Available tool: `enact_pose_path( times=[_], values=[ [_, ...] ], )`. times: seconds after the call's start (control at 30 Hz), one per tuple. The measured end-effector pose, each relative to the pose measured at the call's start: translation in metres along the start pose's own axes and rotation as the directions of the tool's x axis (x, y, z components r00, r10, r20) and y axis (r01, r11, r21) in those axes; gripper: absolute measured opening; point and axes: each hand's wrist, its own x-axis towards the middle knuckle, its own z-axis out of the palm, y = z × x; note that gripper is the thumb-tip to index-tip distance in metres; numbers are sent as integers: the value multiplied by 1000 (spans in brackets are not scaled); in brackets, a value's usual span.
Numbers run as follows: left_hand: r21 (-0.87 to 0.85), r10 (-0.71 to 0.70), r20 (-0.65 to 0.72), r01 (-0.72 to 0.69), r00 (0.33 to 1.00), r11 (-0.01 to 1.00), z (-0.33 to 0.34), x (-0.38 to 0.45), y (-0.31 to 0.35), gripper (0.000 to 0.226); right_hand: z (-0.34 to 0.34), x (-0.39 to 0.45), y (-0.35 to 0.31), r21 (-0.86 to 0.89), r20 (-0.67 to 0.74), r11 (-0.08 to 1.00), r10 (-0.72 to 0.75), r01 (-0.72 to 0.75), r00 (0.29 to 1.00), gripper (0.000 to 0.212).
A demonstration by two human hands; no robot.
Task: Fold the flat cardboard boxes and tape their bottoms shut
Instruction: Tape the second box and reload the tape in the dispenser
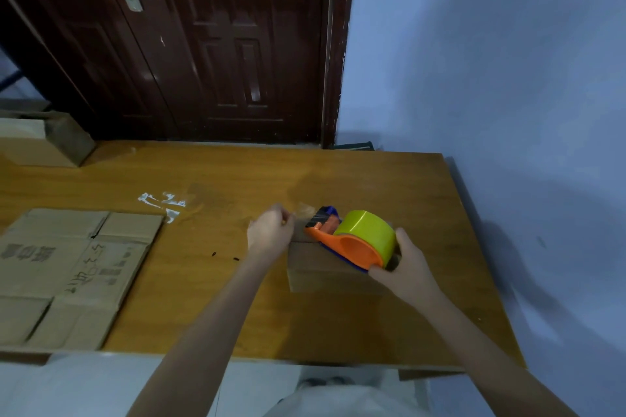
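A small folded cardboard box [321, 269] stands on the wooden table [220, 298], right of centre. On top of it rests an orange and blue tape dispenser [352, 242] with a yellow-green roll. My right hand [404, 266] grips the dispenser at its near end. My left hand [271, 230] sits at the box's far left corner, its fingers pinching the clear tape end [305, 210] pulled out from the dispenser. A stack of flat cardboard boxes [67, 274] lies at the table's left.
Torn bits of white tape [162, 203] stick to the table behind the flat boxes. An assembled cardboard box [44, 142] stands at the far left. A dark door [203, 44] and a blue wall [491, 78] close off the back and right.
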Motion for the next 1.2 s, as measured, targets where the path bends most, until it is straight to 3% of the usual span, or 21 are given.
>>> enact_pose_path(
  times=[0.33, 0.43, 0.53, 0.6, 0.7, 0.73, 0.77, 0.83, 0.9, 0.97, 1.03, 1.13, 1.2],
  values=[
    [130, 91, -4, -90, 996, 987, -2, 34, 12, 26, -1, 4, 4, 39, 53, 999, -2, 0, 999, 44],
    [109, 91, 7, -91, 996, 990, 6, 36, 8, 25, 0, 3, 7, 49, 55, 999, 11, -13, 998, 46],
    [1, 118, -79, -118, 990, 993, 9, 26, -10, 21, 0, 5, 9, 66, 44, 997, 26, -28, 999, 44],
    [21, 250, -220, -252, 943, 968, 8, 15, -21, 25, -1, 6, 8, 75, 40, 997, 28, -31, 999, 44],
    [235, 573, -340, -523, 745, 819, 9, 3, -29, 36, -2, 13, 10, 115, 6, 993, 32, -32, 999, 39],
    [248, 615, -344, -563, 709, 788, 12, 0, -28, 41, -2, 14, 10, 116, 3, 993, 26, -27, 1000, 41],
    [207, 603, -359, -569, 713, 796, 14, -3, -27, 46, -3, 17, 11, 106, 9, 994, 20, -20, 1000, 42],
    [-34, 450, -425, -511, 786, 859, 15, -5, -24, 52, -4, 21, 13, 95, 29, 995, 35, -38, 999, 39],
    [-175, 372, -456, -492, 808, 853, 15, -6, -22, 41, -4, 21, 14, 82, 37, 995, 54, -57, 998, 36],
    [-64, 501, -433, -580, 749, 812, 14, -9, -24, 31, -5, 23, 13, 103, 14, 993, 63, -65, 998, 50],
    [-56, 560, -382, -623, 735, 780, 16, -13, -27, 26, -6, 27, 12, 171, -36, 980, 105, -97, 994, 60],
    [-232, 481, -317, -559, 817, 796, 13, -22, -34, 21, -7, 31, 9, 208, -66, 970, 140, -123, 988, 61],
    [-502, 343, -196, -394, 919, 770, 10, -27, -34, 24, -9, 32, 10, 214, -54, 969, 141, -127, 989, 70]
  ],
)
